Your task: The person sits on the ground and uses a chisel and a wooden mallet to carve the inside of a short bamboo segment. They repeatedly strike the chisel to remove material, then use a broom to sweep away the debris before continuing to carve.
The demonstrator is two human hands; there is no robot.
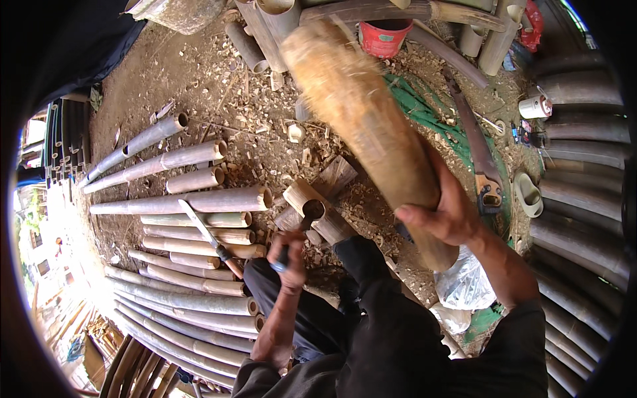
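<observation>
In my right hand (448, 205) is a thick wooden mallet (371, 136), raised above the ground with its pale, frayed head pointing away and blurred by motion. My left hand (286, 259) is closed round the handle of a chisel (307, 222). The chisel's dark end reaches to a round opening in a short bamboo piece (334, 229) between my legs. That bamboo lies over a wooden block (335, 176). Whether the chisel's tip touches the bamboo, I cannot tell.
Cut bamboo poles (179, 199) lie in rows at left, a long knife (202, 225) on them. Dark poles (584, 192) line the right side. A handsaw (478, 146), a slipper (528, 195), a red bucket (383, 40) and a white can (535, 107) stand or lie around. Wood chips cover the ground.
</observation>
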